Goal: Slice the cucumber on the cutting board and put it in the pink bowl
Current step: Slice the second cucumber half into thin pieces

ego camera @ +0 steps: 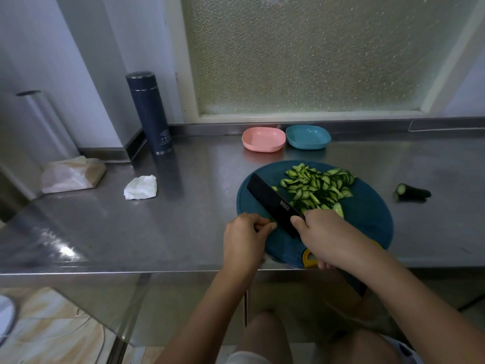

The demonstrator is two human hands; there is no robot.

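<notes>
Bare forearms reach up to centre frame: the right hand (328, 237) grips a black knife (270, 198), its blade running toward the upper left. The left hand (246, 237) curls at the edge of the blue cutting board (367, 214); whether it holds anything is unclear. Cucumber slices (315, 185) heap mid-board. A cucumber stub (412, 191) lies crosswise at right on the steel tabletop (183, 219). Beyond sit the empty pink bowl (263, 139), a blue bowl (307, 137) and a frosted window (315, 53).

There is only one camera, worn on the person's head. It looks forward and steeply down over the steel counter (183, 206), close enough that the left hand (245, 237) and right hand (328, 237) reach in from the bottom edge. The round cutting board (367, 214) sits near the middle. A frosted window (315, 53) fills the top, and the wide lens makes the walls lean.
</notes>
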